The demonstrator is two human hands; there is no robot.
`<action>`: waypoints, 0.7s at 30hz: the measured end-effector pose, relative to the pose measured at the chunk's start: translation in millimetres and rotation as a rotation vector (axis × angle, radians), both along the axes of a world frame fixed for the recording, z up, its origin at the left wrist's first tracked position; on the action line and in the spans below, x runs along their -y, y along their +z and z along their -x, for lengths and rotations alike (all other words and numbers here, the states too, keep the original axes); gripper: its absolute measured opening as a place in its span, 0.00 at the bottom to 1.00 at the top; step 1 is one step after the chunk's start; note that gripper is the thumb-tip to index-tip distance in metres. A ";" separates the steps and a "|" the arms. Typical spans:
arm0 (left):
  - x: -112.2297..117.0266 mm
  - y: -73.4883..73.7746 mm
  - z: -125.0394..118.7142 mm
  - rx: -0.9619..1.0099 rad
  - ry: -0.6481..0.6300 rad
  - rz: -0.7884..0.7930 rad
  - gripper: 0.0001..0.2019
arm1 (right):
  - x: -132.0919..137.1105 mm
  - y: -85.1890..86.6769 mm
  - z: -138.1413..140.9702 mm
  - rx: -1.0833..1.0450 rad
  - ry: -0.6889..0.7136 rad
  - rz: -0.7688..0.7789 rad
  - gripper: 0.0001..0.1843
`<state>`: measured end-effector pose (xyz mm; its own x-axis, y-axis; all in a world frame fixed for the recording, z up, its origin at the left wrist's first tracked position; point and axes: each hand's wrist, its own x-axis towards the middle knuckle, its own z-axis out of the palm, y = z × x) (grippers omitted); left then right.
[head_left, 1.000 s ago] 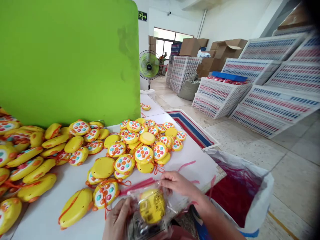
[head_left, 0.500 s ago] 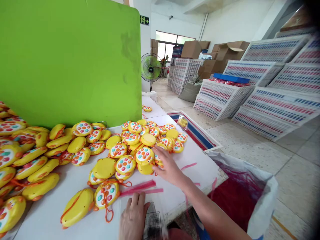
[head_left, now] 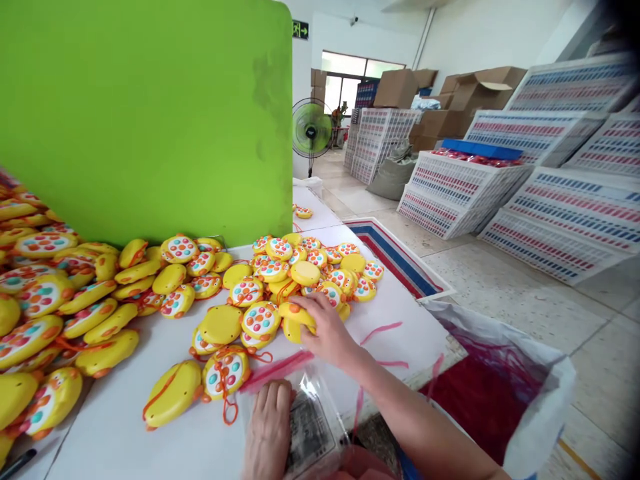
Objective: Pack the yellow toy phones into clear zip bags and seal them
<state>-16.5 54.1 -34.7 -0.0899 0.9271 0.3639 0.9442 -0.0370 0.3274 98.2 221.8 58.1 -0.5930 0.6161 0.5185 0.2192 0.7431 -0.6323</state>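
My right hand (head_left: pixel 327 332) is closed around a yellow toy (head_left: pixel 296 313), which is tipped on its edge over the pile. The toys are duck-shaped and yellow, with a white face of coloured buttons and orange cords. My left hand (head_left: pixel 270 423) lies at the table's near edge with its fingers curled together on a clear plastic bag (head_left: pixel 317 427) with black print. Its fingertips are partly hidden. Just beyond it are pink plastic strips (head_left: pixel 280 368). Two toys with orange cords, one face down (head_left: pixel 174 393) and one face up (head_left: pixel 226 375), rest left of that hand.
A large heap of toys (head_left: pixel 45 293) covers the table's left side, before a green panel (head_left: pixel 150 120). Right of the table edge stands a white sack (head_left: pixel 543 407) of red material. White crates (head_left: pixel 440 193), cardboard boxes and a fan (head_left: pixel 311 130) are farther back.
My right hand has taken hold of a toy from the pile and tilted it up. The plastic bag under my left hand shows more now. The camera view has shifted slightly.
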 end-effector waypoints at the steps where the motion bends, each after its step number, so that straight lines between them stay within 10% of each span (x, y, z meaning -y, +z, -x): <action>1: -0.4 -3.6 -0.2 0.049 0.016 -0.010 0.12 | 3.9 3.6 -7.1 -0.067 0.052 0.111 0.31; 6: -5.4 -9.2 -0.8 0.137 0.128 -0.099 0.23 | 21.7 -0.3 -38.0 -0.173 0.398 0.730 0.19; 10: -6.2 -4.8 0.6 0.044 -0.006 -0.083 0.08 | 32.8 -22.7 -39.3 -0.349 0.361 1.033 0.25; 21: -3.5 6.5 -3.0 -0.010 -0.138 -0.068 0.10 | 39.0 -51.8 -20.9 -0.108 0.122 0.649 0.21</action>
